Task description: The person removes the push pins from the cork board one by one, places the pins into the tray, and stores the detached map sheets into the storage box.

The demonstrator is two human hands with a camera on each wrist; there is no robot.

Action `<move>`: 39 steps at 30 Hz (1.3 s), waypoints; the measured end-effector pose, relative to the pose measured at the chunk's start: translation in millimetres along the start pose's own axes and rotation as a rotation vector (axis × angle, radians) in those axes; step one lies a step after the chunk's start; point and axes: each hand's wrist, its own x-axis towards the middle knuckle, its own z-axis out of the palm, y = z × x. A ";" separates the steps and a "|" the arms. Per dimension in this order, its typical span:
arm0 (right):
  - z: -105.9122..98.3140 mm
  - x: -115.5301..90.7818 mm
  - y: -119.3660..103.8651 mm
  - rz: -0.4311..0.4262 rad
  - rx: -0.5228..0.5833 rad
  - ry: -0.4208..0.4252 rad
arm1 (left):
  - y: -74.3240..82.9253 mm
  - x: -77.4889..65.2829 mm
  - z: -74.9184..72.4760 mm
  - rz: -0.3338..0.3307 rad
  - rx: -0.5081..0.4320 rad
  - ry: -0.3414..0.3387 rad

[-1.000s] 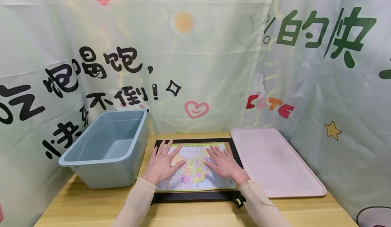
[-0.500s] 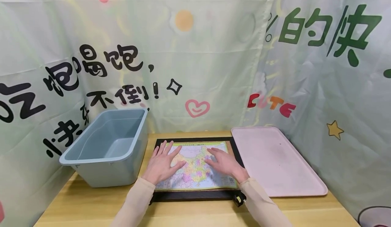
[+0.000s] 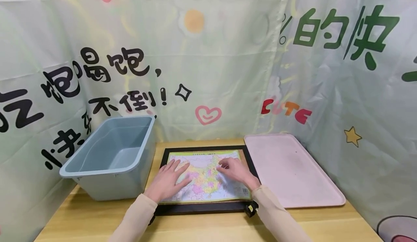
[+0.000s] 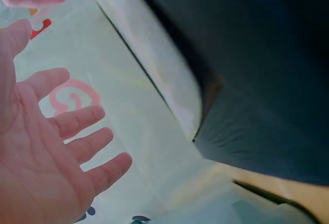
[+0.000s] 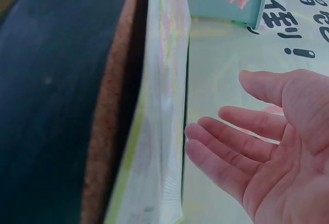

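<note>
A colourful paper map [image 3: 208, 189] lies on a brown cork sheet [image 5: 105, 116], which rests on a larger black board [image 3: 202, 209]. My left hand [image 3: 167, 180] hovers over the map's left half, fingers spread and palm down. The left wrist view shows a gap between that palm and the map [image 4: 169, 70]. Over the right half is my right hand [image 3: 238, 170], its fingers loosely bent and nothing between them. From the right wrist the hand [image 5: 272, 147] also stands apart from the map, whose near edge lifts slightly off the cork.
A deep blue-grey plastic tub [image 3: 107, 162] stands left of the board. On the right lies a flat pink tray [image 3: 299, 177], close to the board's edge. All rest on a wooden table [image 3: 208, 229] with a printed curtain [image 3: 228, 72] behind.
My left hand has drawn back a little toward me and left. The right hand's spread fingers have come together and bent. The map, tub and tray have stayed in place.
</note>
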 end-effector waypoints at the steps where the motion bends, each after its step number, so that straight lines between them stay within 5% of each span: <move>1: 0.8 0.9 -0.4 0.014 0.010 -0.008 | -0.9 -2.2 0.2 0.003 -0.004 -0.011; 21: 7.5 22.8 3.9 0.029 0.166 -0.086 | -18.5 -22.7 5.5 0.075 -0.019 -0.119; 39: 11.3 38.2 2.8 0.042 0.121 -0.093 | -28.1 -42.5 13.0 0.085 -0.031 -0.217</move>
